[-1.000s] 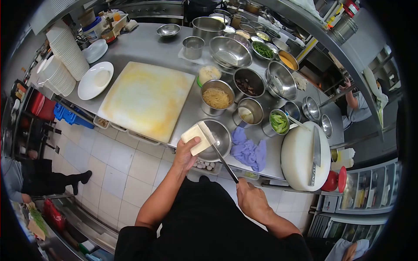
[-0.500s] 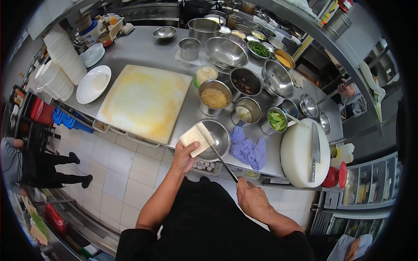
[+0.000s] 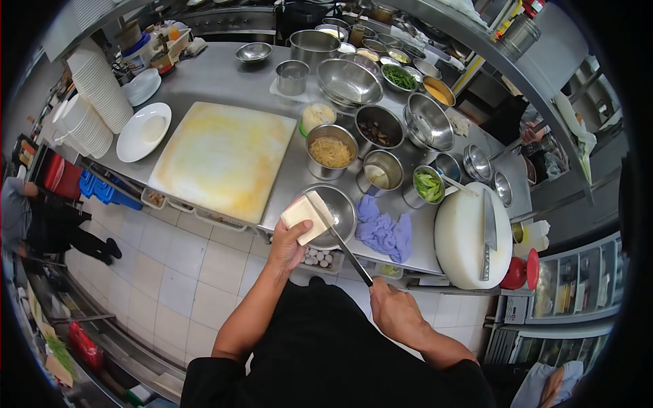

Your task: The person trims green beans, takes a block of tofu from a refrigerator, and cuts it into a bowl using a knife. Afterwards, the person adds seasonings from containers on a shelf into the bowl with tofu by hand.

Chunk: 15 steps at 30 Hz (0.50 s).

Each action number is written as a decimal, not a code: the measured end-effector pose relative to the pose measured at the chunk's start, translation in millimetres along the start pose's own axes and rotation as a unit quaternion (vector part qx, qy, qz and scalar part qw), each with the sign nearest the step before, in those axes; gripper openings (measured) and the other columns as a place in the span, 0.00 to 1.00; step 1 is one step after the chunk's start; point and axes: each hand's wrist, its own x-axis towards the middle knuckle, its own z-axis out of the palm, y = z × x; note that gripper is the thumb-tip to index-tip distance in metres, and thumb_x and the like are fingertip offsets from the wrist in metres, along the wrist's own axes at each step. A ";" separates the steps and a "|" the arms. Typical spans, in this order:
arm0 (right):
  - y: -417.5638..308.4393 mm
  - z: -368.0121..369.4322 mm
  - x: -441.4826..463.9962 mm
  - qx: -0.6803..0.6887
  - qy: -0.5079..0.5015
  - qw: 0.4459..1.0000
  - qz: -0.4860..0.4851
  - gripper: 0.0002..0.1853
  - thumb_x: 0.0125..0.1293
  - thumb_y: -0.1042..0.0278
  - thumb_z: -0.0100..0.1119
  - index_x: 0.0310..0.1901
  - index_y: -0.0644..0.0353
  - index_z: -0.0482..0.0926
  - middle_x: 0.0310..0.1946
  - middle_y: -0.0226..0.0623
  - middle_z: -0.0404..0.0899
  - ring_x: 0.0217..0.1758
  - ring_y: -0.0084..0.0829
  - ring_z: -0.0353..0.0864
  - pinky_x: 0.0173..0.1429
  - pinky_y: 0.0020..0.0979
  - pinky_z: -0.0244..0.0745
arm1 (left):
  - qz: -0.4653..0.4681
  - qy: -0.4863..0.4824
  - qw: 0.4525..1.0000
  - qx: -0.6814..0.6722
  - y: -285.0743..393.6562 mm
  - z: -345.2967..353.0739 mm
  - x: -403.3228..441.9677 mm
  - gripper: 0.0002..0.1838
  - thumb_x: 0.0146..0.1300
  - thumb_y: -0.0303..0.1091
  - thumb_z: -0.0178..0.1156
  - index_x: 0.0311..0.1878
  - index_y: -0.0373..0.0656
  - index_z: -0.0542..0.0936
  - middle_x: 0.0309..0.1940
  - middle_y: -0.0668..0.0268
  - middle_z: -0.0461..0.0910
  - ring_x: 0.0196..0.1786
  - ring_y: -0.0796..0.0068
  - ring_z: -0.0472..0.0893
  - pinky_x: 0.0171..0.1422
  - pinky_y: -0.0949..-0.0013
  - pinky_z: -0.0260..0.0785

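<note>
On my left hand [image 3: 289,246] rests a pale block of tofu [image 3: 303,216], the thumb lying over its near edge. My right hand [image 3: 396,311] is wrapped round the black handle of a knife [image 3: 352,260]. The knife's blade reaches up and left into the tofu, with a slice parted along its right side. Just beyond and partly beneath the tofu sits a steel bowl [image 3: 345,212] on the counter. A crumpled purple cloth [image 3: 384,231] lies to the right of that bowl.
A large white cutting board [image 3: 221,160] lies at left. Steel pots of noodles [image 3: 331,151] and cut green vegetables [image 3: 428,185] stand behind the bowl. On the right, a cleaver [image 3: 489,228] rests on a thick round chopping block [image 3: 462,238]. Another person [image 3: 51,211] is at far left.
Both hands, the tofu and the knife keep nearly the same place. The view has shifted slightly, and the person at far left has moved further left.
</note>
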 end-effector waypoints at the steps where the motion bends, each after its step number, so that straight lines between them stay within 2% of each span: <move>1: 0.1 -0.2 -0.7 -0.001 -0.001 1.000 -0.001 0.06 0.65 0.73 0.49 0.40 0.65 0.65 0.25 0.56 0.77 0.25 0.58 0.80 0.29 0.52 0.75 | 0.000 0.000 1.000 -0.004 0.1 0.4 -1.2 0.35 0.57 0.23 0.65 0.68 0.36 0.64 0.57 0.61 0.75 0.58 0.69 0.76 0.64 0.66 0.70; 7: -0.9 -1.5 -1.5 -0.007 0.001 1.000 0.006 0.06 0.65 0.74 0.49 0.41 0.66 0.65 0.25 0.56 0.77 0.26 0.59 0.79 0.30 0.53 0.75 | -0.001 -0.034 0.999 -0.028 -2.5 -9.2 -1.9 0.27 0.57 0.23 0.66 0.60 0.37 0.70 0.53 0.61 0.78 0.55 0.67 0.79 0.63 0.65 0.71; 15: -4.6 -4.4 -1.6 0.007 -0.005 1.000 0.007 0.06 0.66 0.73 0.48 0.41 0.65 0.66 0.27 0.58 0.78 0.27 0.60 0.79 0.32 0.54 0.75 | -0.005 -0.023 1.000 0.003 2.5 -4.3 -6.9 0.28 0.56 0.23 0.67 0.60 0.36 0.70 0.53 0.60 0.78 0.56 0.68 0.79 0.63 0.65 0.71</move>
